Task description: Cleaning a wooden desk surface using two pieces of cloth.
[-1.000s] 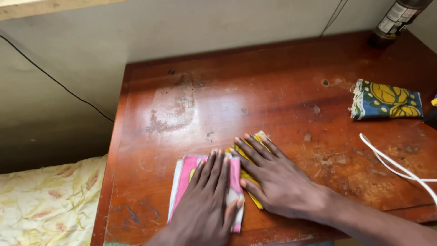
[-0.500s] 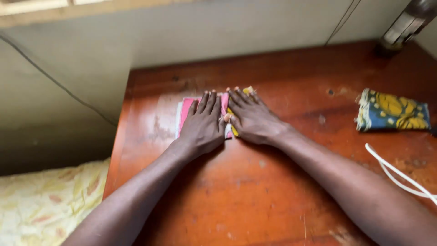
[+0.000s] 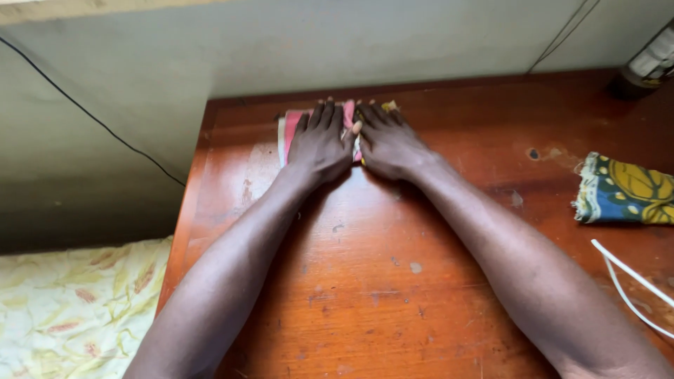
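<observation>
Pressing flat with fingers spread, the left hand [image 3: 319, 144] and the right hand [image 3: 387, 142] lie side by side on a folded pink, white and yellow cloth [image 3: 289, 125] at the upper middle of the frame, close to the far edge of the wooden table [image 3: 365, 281]. A folded blue and yellow cloth [image 3: 625, 189] lies well apart at the right edge, above a white cable [image 3: 628, 281]

Folded cloth [image 3: 289, 128] at table [image 3: 365, 281] far edge — second cloth [image 3: 625, 191] well right, cable [image 3: 625, 274] before it.
</observation>
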